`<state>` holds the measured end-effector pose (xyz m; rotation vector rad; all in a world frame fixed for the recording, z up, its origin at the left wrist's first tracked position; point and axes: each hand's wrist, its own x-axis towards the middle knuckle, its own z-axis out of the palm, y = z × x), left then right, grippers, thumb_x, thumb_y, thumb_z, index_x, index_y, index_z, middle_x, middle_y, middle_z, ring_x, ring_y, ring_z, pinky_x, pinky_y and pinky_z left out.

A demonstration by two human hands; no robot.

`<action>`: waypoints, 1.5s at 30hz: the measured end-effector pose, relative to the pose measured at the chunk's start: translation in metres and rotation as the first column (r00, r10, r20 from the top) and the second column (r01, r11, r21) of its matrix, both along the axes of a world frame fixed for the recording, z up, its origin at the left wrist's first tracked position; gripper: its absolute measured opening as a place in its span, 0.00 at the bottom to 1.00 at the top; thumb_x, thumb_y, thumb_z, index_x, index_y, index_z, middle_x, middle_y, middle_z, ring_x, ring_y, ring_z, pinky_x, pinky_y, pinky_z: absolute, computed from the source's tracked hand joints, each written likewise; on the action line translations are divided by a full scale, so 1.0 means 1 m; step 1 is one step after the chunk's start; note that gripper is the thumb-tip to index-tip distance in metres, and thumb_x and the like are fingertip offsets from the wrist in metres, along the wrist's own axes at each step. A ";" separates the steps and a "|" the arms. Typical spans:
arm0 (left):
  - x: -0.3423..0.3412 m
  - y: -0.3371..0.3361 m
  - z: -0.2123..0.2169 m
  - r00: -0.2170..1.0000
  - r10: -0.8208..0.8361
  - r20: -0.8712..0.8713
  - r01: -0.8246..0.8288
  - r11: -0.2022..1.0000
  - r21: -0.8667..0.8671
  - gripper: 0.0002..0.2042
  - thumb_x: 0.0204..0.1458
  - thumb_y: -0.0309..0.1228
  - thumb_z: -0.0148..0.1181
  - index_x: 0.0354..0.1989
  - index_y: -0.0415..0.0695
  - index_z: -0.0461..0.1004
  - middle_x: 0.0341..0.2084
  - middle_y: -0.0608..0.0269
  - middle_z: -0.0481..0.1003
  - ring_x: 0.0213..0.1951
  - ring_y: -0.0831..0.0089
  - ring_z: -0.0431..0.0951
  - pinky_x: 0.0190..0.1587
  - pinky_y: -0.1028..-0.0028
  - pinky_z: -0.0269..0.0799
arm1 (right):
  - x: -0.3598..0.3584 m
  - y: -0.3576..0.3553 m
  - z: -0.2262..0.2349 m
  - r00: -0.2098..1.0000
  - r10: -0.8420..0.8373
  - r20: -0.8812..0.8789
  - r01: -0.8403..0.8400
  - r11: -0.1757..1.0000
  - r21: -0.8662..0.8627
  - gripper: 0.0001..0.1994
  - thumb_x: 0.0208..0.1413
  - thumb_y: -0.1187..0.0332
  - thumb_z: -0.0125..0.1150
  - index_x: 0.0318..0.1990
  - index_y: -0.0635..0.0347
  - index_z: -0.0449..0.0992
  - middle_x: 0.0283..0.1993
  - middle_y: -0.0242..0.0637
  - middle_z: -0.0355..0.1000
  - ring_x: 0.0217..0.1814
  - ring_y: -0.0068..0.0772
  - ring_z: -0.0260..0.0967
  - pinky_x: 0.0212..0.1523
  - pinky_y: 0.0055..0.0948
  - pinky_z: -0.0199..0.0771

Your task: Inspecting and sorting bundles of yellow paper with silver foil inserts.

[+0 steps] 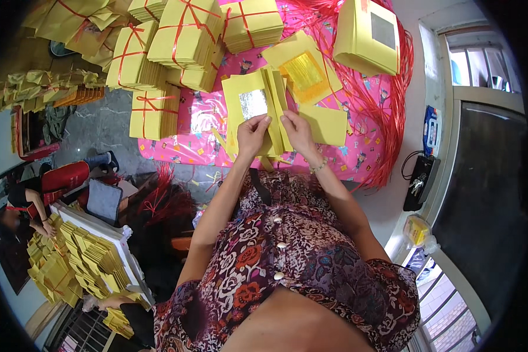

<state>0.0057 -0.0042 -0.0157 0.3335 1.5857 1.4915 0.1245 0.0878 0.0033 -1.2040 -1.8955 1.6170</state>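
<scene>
Over the near edge of the table, my left hand pinches the side of a bundle of yellow paper sheets with a silver foil square on its front sheet. On the other side of the bundle, my right hand closes its thumb and fingers on the edges of several sheets, which stand slightly fanned. Beside my right hand lies a plain yellow sheet. Just beyond is a yellow sheet with a gold foil square. Both hands are closed, fingertips partly hidden by the paper.
Yellow paper blocks tied with red string pile up at the far left of the pink patterned tablecloth. Loose red strings hang along the right edge, near a thick yellow paper stack. Another person's hand touches paper at the lower left.
</scene>
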 end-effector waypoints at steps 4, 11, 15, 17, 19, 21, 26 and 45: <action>-0.001 0.001 0.001 1.000 -0.008 -0.006 0.008 1.000 0.021 0.10 0.56 0.30 0.59 0.41 0.36 0.78 0.31 0.66 0.78 0.32 0.82 0.75 0.38 0.81 0.71 | 0.001 0.001 0.005 1.000 -0.004 -0.004 0.004 1.000 -0.004 0.14 0.60 0.68 0.52 0.47 0.71 0.72 0.37 0.43 0.76 0.41 0.26 0.72 0.43 0.24 0.71; 0.000 0.004 0.004 1.000 0.009 0.023 -0.010 1.000 0.013 0.10 0.55 0.30 0.59 0.39 0.36 0.78 0.28 0.67 0.78 0.30 0.83 0.74 0.35 0.82 0.69 | 0.004 0.003 -0.009 0.989 -0.035 -0.144 0.011 0.986 -0.166 0.15 0.60 0.67 0.52 0.47 0.72 0.72 0.37 0.42 0.75 0.40 0.23 0.71 0.42 0.24 0.70; -0.002 0.002 -0.001 0.999 0.033 0.023 -0.033 0.999 0.007 0.09 0.54 0.31 0.61 0.37 0.37 0.78 0.25 0.70 0.76 0.27 0.86 0.72 0.31 0.85 0.67 | 0.003 -0.005 0.004 0.994 0.104 -0.018 -0.103 0.993 0.062 0.16 0.60 0.67 0.53 0.50 0.72 0.70 0.42 0.45 0.74 0.43 0.29 0.72 0.44 0.26 0.70; -0.003 0.002 -0.002 0.998 0.033 0.045 -0.034 0.999 0.016 0.09 0.54 0.31 0.61 0.37 0.37 0.78 0.25 0.71 0.76 0.27 0.87 0.71 0.30 0.85 0.66 | 0.001 -0.009 0.007 0.992 0.123 0.002 -0.121 0.974 0.190 0.17 0.60 0.67 0.53 0.51 0.72 0.68 0.45 0.45 0.73 0.44 0.28 0.71 0.44 0.24 0.70; -0.003 0.003 0.001 0.997 0.030 0.067 -0.032 0.999 0.026 0.09 0.54 0.30 0.61 0.36 0.37 0.78 0.24 0.71 0.76 0.26 0.87 0.71 0.30 0.85 0.66 | 0.001 -0.011 0.011 0.993 0.115 0.010 -0.113 0.957 0.269 0.17 0.58 0.69 0.52 0.53 0.68 0.68 0.47 0.55 0.70 0.47 0.52 0.70 0.48 0.37 0.69; -0.001 0.003 0.002 0.997 0.035 0.073 -0.035 0.999 0.003 0.09 0.53 0.31 0.62 0.37 0.36 0.78 0.25 0.70 0.76 0.27 0.86 0.71 0.30 0.84 0.67 | 0.000 -0.010 0.008 0.995 0.101 -0.012 -0.095 0.963 0.252 0.17 0.58 0.70 0.51 0.53 0.68 0.68 0.47 0.55 0.70 0.47 0.52 0.70 0.48 0.37 0.69; -0.003 0.002 -0.001 0.999 0.027 0.037 -0.026 1.000 -0.009 0.10 0.53 0.31 0.62 0.37 0.36 0.78 0.26 0.69 0.77 0.28 0.85 0.72 0.32 0.83 0.68 | 0.000 -0.009 0.007 0.996 0.082 -0.044 -0.075 0.988 0.138 0.16 0.58 0.70 0.50 0.53 0.67 0.69 0.46 0.54 0.71 0.47 0.51 0.70 0.47 0.36 0.69; -0.003 0.001 0.006 1.000 0.007 0.002 -0.007 0.999 -0.033 0.10 0.53 0.32 0.62 0.37 0.36 0.79 0.27 0.68 0.78 0.28 0.84 0.72 0.33 0.82 0.69 | 0.004 -0.010 0.001 0.997 0.064 -0.033 -0.062 0.996 0.066 0.16 0.60 0.68 0.51 0.53 0.66 0.69 0.44 0.47 0.73 0.40 0.34 0.71 0.40 0.29 0.70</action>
